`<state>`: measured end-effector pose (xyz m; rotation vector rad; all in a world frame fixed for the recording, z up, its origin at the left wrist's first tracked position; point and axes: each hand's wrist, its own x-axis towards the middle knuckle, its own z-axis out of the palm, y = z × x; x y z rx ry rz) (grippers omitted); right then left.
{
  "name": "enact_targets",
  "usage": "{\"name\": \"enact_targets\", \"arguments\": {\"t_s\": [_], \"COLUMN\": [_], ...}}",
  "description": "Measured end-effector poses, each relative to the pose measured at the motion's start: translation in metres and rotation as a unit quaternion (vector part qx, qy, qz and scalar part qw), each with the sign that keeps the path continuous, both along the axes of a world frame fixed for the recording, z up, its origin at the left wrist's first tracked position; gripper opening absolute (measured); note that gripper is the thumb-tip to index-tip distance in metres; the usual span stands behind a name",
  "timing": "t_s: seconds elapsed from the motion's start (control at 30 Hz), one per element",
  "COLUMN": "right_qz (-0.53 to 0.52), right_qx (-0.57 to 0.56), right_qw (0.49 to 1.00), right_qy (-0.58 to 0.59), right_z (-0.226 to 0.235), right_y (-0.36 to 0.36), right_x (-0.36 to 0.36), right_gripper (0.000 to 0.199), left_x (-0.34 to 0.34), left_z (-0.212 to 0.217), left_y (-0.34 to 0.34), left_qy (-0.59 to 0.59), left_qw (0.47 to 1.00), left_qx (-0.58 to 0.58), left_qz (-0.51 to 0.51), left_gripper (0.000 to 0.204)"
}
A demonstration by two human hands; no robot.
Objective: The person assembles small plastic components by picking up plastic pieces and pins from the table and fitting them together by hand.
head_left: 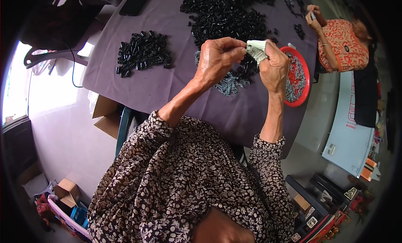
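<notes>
Over the table, both my hands are raised close together. My right hand (274, 69) is closed round a pale, ribbed piece of knit cloth (257, 50), bunched between thumb and fingers. Thumb and forefinger of my left hand (218, 59) are pinched together at the cloth's left edge; whether they grip the cloth or something small I cannot make out. Beneath and beyond the hands spreads a big heap of small shiny black pieces (228, 21). A little pile of grey screw-like pieces (231, 84) lies below my hands, partly hidden by them.
A smaller heap of black pieces (143, 54) lies at left on the purple tablecloth (176, 96). At right stands a red bowl (307, 78) of grey screw-like pieces. A dark flat object (135, 3) rests far left. Another person (343, 44) in orange sits beyond the right edge.
</notes>
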<state>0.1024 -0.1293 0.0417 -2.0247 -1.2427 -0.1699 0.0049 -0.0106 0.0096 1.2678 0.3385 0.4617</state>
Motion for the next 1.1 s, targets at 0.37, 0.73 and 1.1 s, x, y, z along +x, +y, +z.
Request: {"name": "enact_targets", "arguments": {"t_s": [0.37,0.73,1.1], "right_qz": [0.006,0.086,0.061], "right_qx": [-0.084,-0.113,-0.167], "right_qw": [0.99,0.969,0.949], "right_qy": [-0.111,-0.2,-0.26], "right_z": [0.002,-0.004,-0.01], "right_y": [-0.002,0.006,-0.012], "right_x": [-0.002,0.0,0.0], "right_gripper": [0.028,0.019,0.015], "left_x": [0.004,0.004,0.008], "left_z": [-0.011,-0.012,-0.024], "left_y": [0.006,0.004,-0.013], "left_qy": [0.005,0.031,0.04], "left_qw": [0.968,0.984,0.981], "left_qx": [-0.244,-0.16,-0.152], "left_qz": [-0.061,-0.072,-0.112], "left_gripper": [0.018,0.02,0.018]}}
